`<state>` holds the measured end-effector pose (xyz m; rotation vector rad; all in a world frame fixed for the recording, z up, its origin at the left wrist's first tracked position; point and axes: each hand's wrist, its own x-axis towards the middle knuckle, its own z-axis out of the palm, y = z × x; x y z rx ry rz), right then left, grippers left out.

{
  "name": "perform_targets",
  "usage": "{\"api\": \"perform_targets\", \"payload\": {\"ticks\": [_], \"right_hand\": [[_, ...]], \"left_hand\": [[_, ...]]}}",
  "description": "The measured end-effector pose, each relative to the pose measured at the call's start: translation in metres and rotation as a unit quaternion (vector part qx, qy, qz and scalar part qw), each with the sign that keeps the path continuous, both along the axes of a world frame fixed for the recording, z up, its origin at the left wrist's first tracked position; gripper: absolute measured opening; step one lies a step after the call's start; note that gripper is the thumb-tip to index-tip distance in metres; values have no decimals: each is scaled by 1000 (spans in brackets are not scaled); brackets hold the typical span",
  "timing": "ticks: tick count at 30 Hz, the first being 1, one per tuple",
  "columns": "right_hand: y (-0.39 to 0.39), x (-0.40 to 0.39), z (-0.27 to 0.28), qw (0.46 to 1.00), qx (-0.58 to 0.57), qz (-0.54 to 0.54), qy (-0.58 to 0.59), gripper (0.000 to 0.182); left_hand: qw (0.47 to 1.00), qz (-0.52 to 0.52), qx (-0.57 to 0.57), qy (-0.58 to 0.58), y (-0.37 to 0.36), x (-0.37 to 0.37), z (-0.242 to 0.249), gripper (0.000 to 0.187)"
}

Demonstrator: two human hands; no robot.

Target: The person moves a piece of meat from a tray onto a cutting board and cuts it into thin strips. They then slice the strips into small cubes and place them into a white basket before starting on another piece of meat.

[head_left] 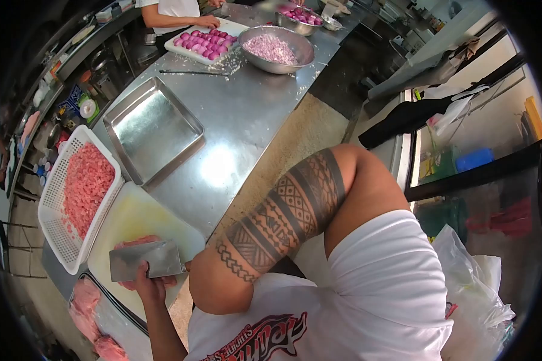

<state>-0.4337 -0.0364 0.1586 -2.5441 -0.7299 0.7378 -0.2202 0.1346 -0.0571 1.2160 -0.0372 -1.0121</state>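
Observation:
A wide cleaver [144,260] lies almost flat over a slab of raw meat [135,242] on the white cutting board [162,216]. My right hand [217,289] is closed at its handle, the fingers mostly turned out of sight. From below, my left hand [150,287] reaches to the blade, its thumb resting on the flat face and the other fingers largely hidden behind the blade, by the meat. A white perforated basket [49,219] of diced raw meat [89,183] stands beside the board. Larger raw pieces [85,307] lie near my left forearm.
Beyond the board sits a rectangular steel tray [153,129]. Farther along the steel table [241,135] are a tray of peeled red onions [202,43], a bowl of chopped onion [277,51] and another person's hand [208,22]. Plastic bags [473,289] are at my right.

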Motion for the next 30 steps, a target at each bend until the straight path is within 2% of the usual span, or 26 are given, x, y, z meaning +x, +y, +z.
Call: {"api": "perform_targets", "payload": {"ticks": [2,5,6,7,8,9,11,12,13,14,17,19,21,24,30], "right_hand": [[3,12,-1,999,-32,7,33,24],[-12,31,16,998,-11,-59,5,22],[-16,38,14,994,39,-96,-46,21],[-23,45,3,983,90,-130,-95,21],[-32,53,-9,966,142,-162,-143,22],[-45,62,-22,942,261,-169,-122,22],[-72,80,-52,850,491,-182,-64,27],[-80,85,-70,766,612,-193,25,31],[-84,86,-90,659,715,-201,117,35],[-80,86,-101,530,796,-207,207,40],[-50,92,-114,476,832,-121,259,44],[-13,84,-79,459,853,-66,240,49],[9,84,-55,486,820,42,299,50],[17,96,-42,454,803,92,375,49],[-4,116,-43,460,793,111,384,48]], "left_hand": [[1000,-8,14,11,4,6,-9,60],[999,-13,-3,48,12,14,-31,57],[998,-17,-9,55,14,17,-42,55],[998,-20,-16,63,6,15,-33,53],[998,-27,26,49,7,11,-20,46],[998,-31,18,49,3,7,-15,45],[998,-41,13,49,4,5,-8,43],[998,-49,13,48,5,6,-5,42],[997,-49,10,53,5,7,-4,42],[997,-51,11,60,6,7,-6,42],[999,-32,-2,44,2,5,-3,40],[1000,-16,-6,17,8,8,-18,36],[1000,7,-13,-10,7,15,-35,35],[999,37,-23,-17,1,21,-39,35],[999,4,-21,43,16,24,-54,33]]}}
